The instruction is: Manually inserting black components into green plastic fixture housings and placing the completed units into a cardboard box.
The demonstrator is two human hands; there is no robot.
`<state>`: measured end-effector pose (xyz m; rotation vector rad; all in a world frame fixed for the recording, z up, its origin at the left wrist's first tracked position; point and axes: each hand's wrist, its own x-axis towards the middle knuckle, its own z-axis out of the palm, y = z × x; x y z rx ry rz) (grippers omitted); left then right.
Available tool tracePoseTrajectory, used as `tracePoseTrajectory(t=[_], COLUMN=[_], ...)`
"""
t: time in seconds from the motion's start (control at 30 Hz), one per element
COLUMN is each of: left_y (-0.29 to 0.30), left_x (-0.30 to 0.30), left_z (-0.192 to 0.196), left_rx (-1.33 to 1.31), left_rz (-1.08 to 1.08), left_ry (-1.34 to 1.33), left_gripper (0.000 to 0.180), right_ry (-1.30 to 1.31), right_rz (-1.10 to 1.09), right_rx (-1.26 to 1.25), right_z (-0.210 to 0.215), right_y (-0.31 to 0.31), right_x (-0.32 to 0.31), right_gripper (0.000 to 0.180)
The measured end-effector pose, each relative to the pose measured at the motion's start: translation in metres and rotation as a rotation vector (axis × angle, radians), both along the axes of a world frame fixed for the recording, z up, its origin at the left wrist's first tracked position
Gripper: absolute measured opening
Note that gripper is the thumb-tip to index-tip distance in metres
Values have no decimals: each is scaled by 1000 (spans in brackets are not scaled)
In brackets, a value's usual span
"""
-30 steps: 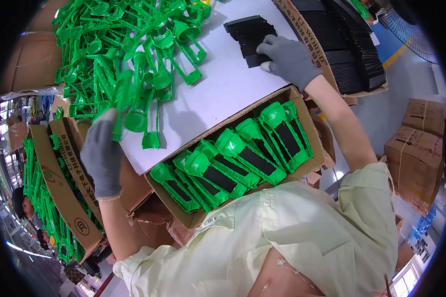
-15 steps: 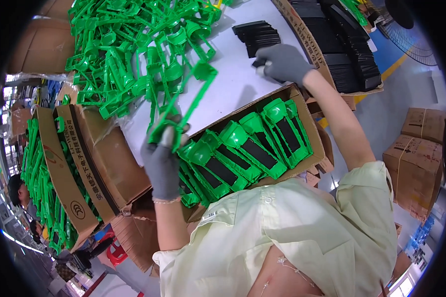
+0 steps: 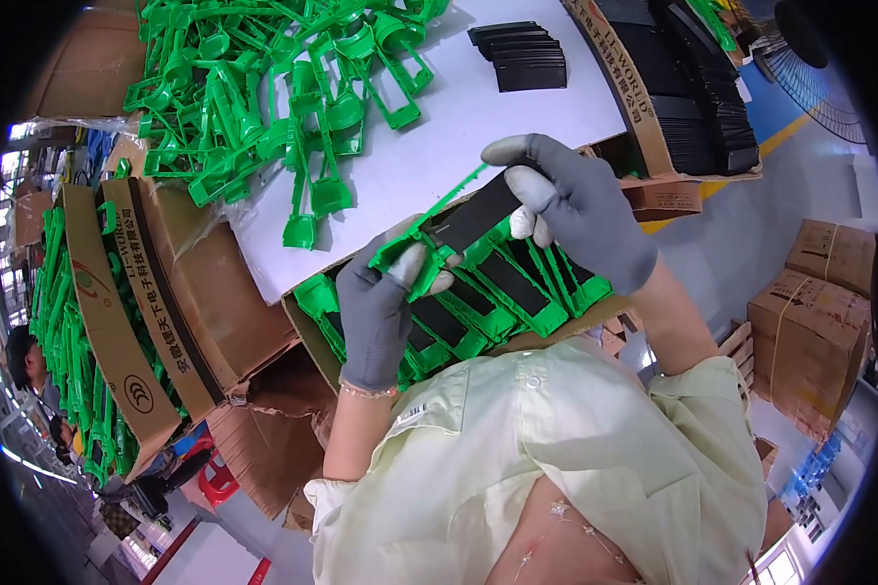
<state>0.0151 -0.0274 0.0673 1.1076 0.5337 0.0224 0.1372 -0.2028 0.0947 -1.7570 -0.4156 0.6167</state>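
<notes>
My left hand (image 3: 377, 327), in a grey glove, grips the rounded cup end of a green plastic frame (image 3: 421, 275) above an open box. In my gloved right hand (image 3: 587, 216), thumb and fingers pinch the far end of a flat black strip (image 3: 478, 214). The strip lies along the frame, its near end by the cup; whether it is seated cannot be seen. Below both hands, green frames with black strips in them (image 3: 517, 291) stand in a row inside the cardboard box (image 3: 610, 317), partly hidden by my gloves.
Loose green frames (image 3: 234, 93) heap over the white tabletop (image 3: 468, 127). A fanned stack of black strips (image 3: 529, 66) lies near a carton of black strips (image 3: 688, 93). Another carton (image 3: 117, 331) at left holds green frames. Strapped cartons (image 3: 812, 322) and a fan (image 3: 810, 73) stand at right.
My right hand has come from the stack toward me with a black strip and brought it to the green frame. My left hand has moved right and lowered the frame's far end.
</notes>
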Motion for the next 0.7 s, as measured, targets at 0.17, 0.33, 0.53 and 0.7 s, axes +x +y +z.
tracePoseTrajectory(t=[0.17, 0.33, 0.53, 0.7], left_y=[-5, -5, -5, -18], left_x=[-1, 0, 0, 6], left_z=[3, 2, -2, 12], left_rx=[-54, -89, -81, 56], left_rz=[12, 14, -18, -6], left_ry=[2, 5, -28, 72], left_gripper=[34, 33, 31, 31], right_ry=[-33, -73, -467, -449], right_rz=[-31, -39, -24, 83], right_rx=[1, -40, -123, -335], right_z=[-6, -11, -25, -29], right_y=[-5, -4, -5, -10], right_x=[-1, -6, -7, 1], right_gripper=[22, 21, 17, 27])
